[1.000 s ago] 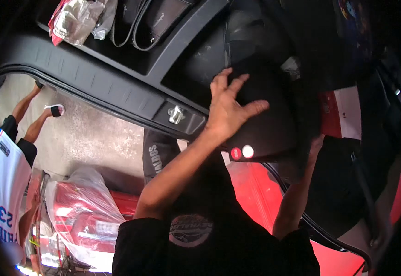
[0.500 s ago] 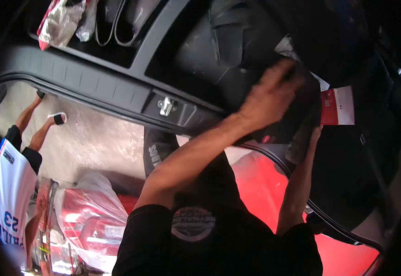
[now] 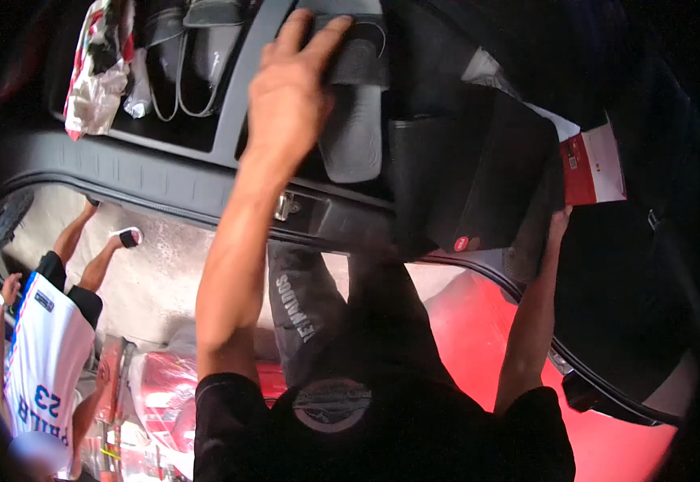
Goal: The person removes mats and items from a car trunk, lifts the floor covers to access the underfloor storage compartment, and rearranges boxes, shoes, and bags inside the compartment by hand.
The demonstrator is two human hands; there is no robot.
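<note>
My left hand (image 3: 290, 96) reaches over a black slide sandal (image 3: 354, 140) in the car's rear storage well. Its fingers are stretched and apart, lying by the sandal's strap; the thumb is partly hidden. On the right, my right hand (image 3: 561, 217) is at the edge of a black fabric case or flap (image 3: 474, 181) with a small red label. Most of its fingers are hidden there, so its grip does not show. Just above that hand, a red and white box or booklet (image 3: 595, 169) stands tilted.
A plastic-wrapped packet (image 3: 97, 88) and another pair of sandals (image 3: 193, 68) lie in the left compartment. The metal latch (image 3: 286, 206) sits on the car's sill. A person in a white jersey (image 3: 49, 361) is at lower left, beside red items in clear plastic (image 3: 165, 394).
My left hand has swung left from above the black case to the slide sandal, which shows more fully now. My right hand stays near the red and white box. The view has shifted slightly.
</note>
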